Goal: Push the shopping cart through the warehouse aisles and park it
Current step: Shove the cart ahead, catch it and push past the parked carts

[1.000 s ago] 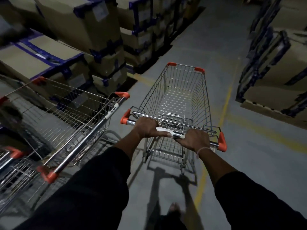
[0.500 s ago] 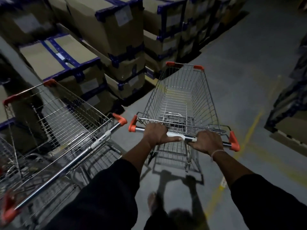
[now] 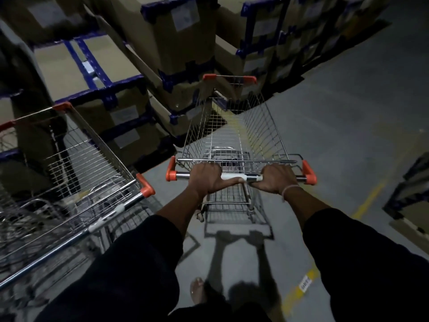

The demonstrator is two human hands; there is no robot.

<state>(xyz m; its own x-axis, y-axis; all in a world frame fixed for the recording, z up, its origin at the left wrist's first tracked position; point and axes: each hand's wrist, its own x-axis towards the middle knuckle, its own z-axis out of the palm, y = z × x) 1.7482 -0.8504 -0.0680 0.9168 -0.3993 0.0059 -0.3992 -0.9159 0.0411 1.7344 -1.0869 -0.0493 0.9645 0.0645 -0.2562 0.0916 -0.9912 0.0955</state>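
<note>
**Cart nosing toward boxes, parking not yet done**

Left hand point(image 3: 205, 178) grips the cart point(image 3: 234, 135) handle bar point(image 3: 241, 177) near its left end, fingers curled over the top, thumb along the bar. Right hand point(image 3: 275, 178) grips the bar near its right end in the same way. The cart stands on the floor point(image 3: 348, 126) directly ahead, basket empty, front edge close to the stacked boxes point(image 3: 176, 54). A second cart point(image 3: 76, 173) stands just beside it on the left, apart from it.

Judgement: late stage. The cart appears aimed at a slot beside the second cart; final alignment and release are left.

Hard to read: the cart's wheels are mostly hidden under the basket. The gap between cart nose and boxes is unclear in the dim light. The second cart is cut off at the left edge and blurred. Box labels are illegible.
</note>
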